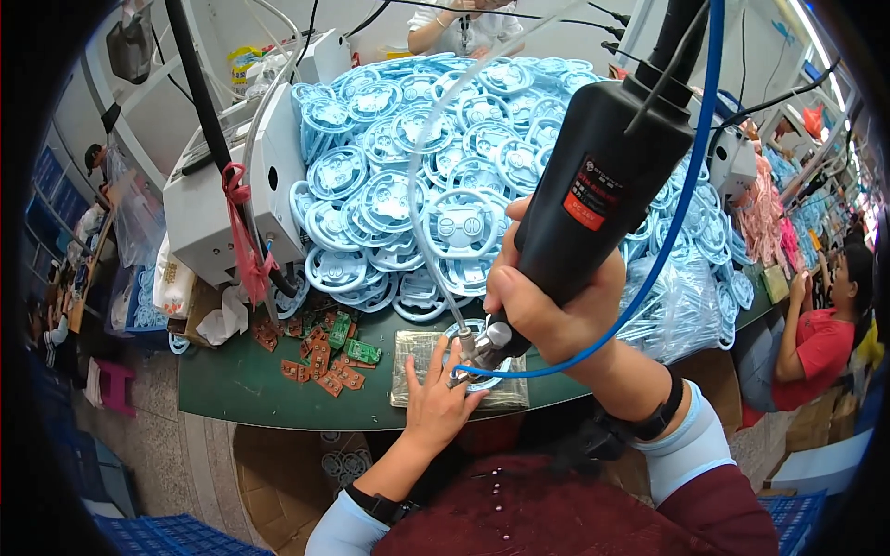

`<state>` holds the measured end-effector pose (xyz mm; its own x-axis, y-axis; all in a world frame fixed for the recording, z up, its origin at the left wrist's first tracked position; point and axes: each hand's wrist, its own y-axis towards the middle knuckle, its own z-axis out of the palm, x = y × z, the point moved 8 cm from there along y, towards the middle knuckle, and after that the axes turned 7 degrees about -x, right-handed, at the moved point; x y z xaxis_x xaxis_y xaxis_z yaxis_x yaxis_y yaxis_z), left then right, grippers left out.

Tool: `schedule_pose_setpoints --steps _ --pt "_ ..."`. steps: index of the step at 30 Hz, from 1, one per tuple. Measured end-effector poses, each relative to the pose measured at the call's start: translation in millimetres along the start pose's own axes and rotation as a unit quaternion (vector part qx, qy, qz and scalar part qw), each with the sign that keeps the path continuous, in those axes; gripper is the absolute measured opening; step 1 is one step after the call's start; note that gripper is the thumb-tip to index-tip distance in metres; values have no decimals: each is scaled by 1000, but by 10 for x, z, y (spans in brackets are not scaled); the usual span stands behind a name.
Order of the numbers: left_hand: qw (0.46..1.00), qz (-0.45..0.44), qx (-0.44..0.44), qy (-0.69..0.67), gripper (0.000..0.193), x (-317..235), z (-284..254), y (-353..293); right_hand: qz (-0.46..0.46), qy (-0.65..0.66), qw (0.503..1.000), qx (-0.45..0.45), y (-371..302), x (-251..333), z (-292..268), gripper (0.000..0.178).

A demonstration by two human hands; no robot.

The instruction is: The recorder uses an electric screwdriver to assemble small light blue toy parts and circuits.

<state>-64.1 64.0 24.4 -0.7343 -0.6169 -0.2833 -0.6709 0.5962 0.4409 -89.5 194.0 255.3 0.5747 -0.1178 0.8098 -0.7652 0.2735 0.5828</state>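
Note:
My right hand (561, 310) is wrapped round a black electric screwdriver (603, 157), tilted so that its metal nose points down to the left. A clear tube and a blue hose run to the nose. Below it, a light-blue toy steering wheel part (476, 326) lies on a tape-wrapped block (406, 347), mostly hidden by the tool and hands. My left hand (436, 400) rests there with fingers spread, close beside the nose, fingertips by the part. Whether the bit touches the part cannot be made out.
A tall heap of light-blue wheel parts (394, 199) covers the green table (241, 389). Small brown and green circuit boards (324, 357) lie left of the block. A grey machine (232, 185) stands at left; plastic bags (667, 310) at right. Co-workers sit opposite and at right.

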Motion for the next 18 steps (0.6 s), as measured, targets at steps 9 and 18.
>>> schedule_pose_setpoints --steps 9,18 --pt "1000 -1 14 -6 50 -5 4 26 8 -13 1000 -20 -20 -135 -19 43" --pt "1000 0 1 -13 49 -7 -27 30 17 -31 999 -14 -7 -165 10 44"
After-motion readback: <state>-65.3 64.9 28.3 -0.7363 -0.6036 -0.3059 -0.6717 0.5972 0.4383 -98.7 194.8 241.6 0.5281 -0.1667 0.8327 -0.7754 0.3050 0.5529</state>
